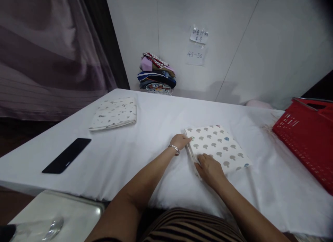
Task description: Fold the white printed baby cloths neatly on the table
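Left fingers [187,140] pinch the mushroom-print cloth's [215,144] left edge — right fingers [204,159], nearer the frame's bottom, grip that edge.

You're in some plain workroom. Handwritten paper signs [197,46] hang on your far panelled wall [221,13].

Mushroom-print cloth [217,146], matt; phone [67,156], glossy black
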A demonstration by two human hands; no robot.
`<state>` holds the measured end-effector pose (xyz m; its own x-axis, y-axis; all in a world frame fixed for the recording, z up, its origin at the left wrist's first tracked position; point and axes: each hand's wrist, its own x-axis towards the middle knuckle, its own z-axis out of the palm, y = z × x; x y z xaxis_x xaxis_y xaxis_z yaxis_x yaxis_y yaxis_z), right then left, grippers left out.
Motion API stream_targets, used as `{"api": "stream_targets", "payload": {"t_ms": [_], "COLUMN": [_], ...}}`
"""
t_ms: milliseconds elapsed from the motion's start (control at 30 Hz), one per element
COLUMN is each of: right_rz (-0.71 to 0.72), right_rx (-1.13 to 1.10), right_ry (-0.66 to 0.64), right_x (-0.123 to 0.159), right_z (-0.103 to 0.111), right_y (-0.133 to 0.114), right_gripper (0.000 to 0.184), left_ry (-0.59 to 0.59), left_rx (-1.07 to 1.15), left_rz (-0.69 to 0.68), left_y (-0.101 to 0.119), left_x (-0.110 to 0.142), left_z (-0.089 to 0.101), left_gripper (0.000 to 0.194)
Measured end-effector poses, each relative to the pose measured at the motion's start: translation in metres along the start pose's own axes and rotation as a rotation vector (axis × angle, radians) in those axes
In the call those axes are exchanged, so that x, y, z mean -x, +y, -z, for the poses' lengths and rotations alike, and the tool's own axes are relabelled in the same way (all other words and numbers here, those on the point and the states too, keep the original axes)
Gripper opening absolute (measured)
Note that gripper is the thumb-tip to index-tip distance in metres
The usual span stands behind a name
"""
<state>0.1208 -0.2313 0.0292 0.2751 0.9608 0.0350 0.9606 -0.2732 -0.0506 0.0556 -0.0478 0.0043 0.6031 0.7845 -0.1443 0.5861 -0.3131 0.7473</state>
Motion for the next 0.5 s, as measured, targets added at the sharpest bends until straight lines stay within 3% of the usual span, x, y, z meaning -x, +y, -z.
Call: {"api": "stream_targets", "payload": {"t_ms": [200,500], "right_rz": [-0.026,0.028], "right_rx": [-0.085,-0.006], "right_ry": [-0.056,0.006], "right_x": [-0.002,0.001], "right_z": [0.003,-0.016], "right_y": [-0.003,-0.012], "right_gripper": [0.018,0.01], "left_ry": [-0.003,-0.019], "left_rx": [0.187,0.109], "left_rz": [-0.02,-0.02], "left_y": [-0.006,-0.014], "left_x": [-0.003,-0.003], "left_z": [-0.003,-0.002], "left_gripper": [0.024,0.023]}}
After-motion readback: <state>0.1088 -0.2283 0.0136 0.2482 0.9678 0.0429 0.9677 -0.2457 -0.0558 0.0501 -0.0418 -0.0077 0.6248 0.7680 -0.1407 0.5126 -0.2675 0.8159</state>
